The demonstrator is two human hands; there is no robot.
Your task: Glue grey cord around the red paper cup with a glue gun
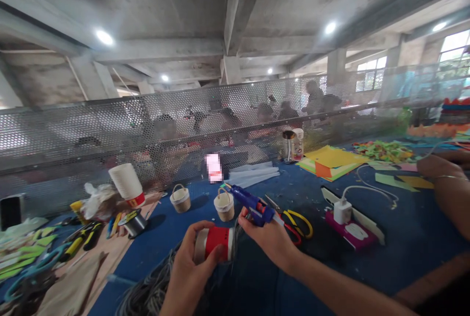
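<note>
My left hand [196,267] is wrapped round a paper cup [216,243] with a red band, lying on its side. My right hand [270,237] grips a blue glue gun [253,203], its nozzle pointing up and left. Grey cord [235,237] passes near the cup's rim by my right fingers; how it is held I cannot make out. A bundle of grey cord [147,286] lies under my left wrist. Just beyond my hands stand two small handled baskets [223,207], beige below with white rims. Scissors with yellow and red handles [299,223] lie beside my right hand.
A stack of paper cups [127,184], a wire spool [134,222] and pliers [79,242] sit at the left. On the right are a purple power strip [352,230] with a charger, coloured paper [330,159] and another person's arm [451,193]. A perforated metal screen [176,130] borders the table.
</note>
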